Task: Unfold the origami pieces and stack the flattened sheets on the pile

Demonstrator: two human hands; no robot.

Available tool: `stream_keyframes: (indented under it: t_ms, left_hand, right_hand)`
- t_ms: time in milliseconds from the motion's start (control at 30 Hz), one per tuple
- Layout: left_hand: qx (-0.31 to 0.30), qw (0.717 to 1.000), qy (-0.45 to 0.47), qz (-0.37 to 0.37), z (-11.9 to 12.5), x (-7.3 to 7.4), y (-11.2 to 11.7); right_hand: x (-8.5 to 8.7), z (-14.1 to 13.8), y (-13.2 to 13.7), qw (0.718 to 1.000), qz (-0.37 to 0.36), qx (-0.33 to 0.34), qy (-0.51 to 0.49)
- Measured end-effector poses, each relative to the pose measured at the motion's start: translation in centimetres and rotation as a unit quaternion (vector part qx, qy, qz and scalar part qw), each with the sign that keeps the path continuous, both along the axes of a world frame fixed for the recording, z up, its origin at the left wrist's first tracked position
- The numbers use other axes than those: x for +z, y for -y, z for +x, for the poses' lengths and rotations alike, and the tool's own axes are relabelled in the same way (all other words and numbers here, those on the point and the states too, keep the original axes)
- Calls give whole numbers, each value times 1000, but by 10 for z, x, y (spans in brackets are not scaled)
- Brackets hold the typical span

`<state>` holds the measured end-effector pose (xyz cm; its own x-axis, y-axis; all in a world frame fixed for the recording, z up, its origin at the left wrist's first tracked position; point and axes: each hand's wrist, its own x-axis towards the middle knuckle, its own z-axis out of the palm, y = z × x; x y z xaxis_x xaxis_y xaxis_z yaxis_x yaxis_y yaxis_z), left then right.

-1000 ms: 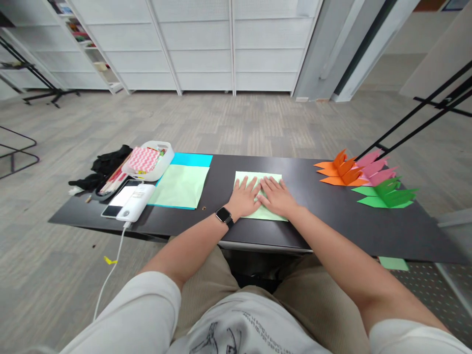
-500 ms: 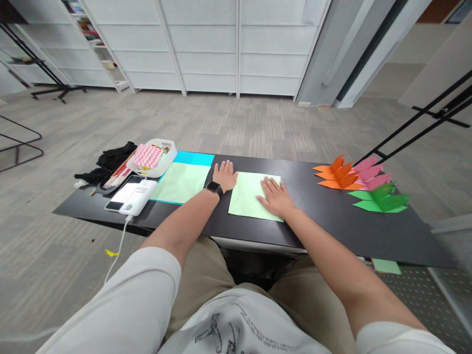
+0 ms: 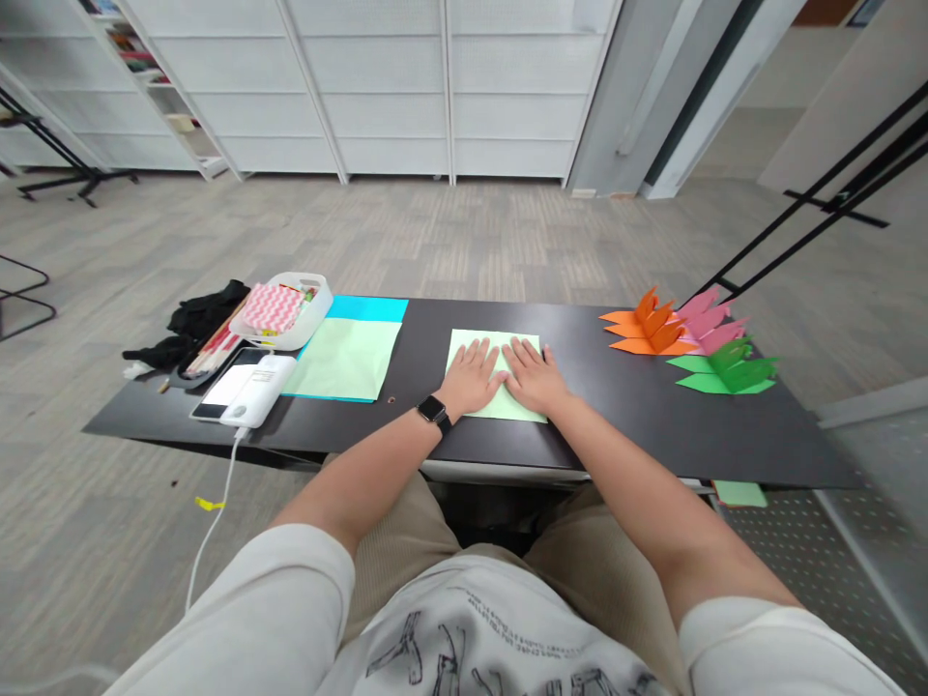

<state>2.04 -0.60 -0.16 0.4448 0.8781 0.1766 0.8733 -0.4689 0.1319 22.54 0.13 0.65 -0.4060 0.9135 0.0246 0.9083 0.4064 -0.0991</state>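
Note:
A light green paper sheet (image 3: 482, 346) lies on the black table (image 3: 616, 425) in front of me. My left hand (image 3: 471, 379), with a black watch on its wrist, rests flat on the sheet's left half, fingers spread. Beside it, my right hand (image 3: 533, 377) lies flat on the sheet's right half, fingers stretched out. The two hands almost touch in the middle of the sheet. Neither hand holds anything.
To the left lies a stack of green and blue paper (image 3: 344, 356), then a phone and white power bank (image 3: 246, 387), a white tray (image 3: 286, 311) of supplies and black cloth (image 3: 195, 324). Folded orange (image 3: 649, 331), pink (image 3: 707, 319) and green (image 3: 725, 372) paper pieces sit at the right.
My left hand was on the bare table left of the sheet half a second ago; it has come back onto the sheet beside my right hand, which stayed on the paper.

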Motion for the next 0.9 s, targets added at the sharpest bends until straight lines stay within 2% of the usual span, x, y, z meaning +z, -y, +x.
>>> stream_keyframes:
  t_ms: [200, 300, 333, 400, 433, 500, 700, 900]
  left_hand:
    - [1, 1000, 3, -9, 1, 3, -1]
    - [1, 1000, -1, -6, 2, 2, 1]
    - [1, 1000, -5, -2, 1, 2, 1]
    - [1, 1000, -15, 6, 1, 0, 1]
    - [1, 1000, -19, 9, 1, 0, 0]
    - [2, 1000, -23, 11, 2, -1, 0]
    - [19, 1000, -20, -2, -5, -2, 0]
    - [87, 996, -19, -31, -47, 3, -12]
  right_hand:
    - [5, 45, 0, 989, -40, -141, 5]
    - [9, 40, 0, 984, -29, -177, -23]
    - [10, 33, 1, 986, -9, -165, -35]
    - [8, 16, 7, 995, 22, -87, -39]
    - [6, 8, 10, 998, 18, -51, -29]
    - [2, -3, 18, 1000, 2, -23, -4]
    - [-1, -7, 28, 999, -2, -33, 11]
    - [1, -8, 26, 999, -8, -41, 18]
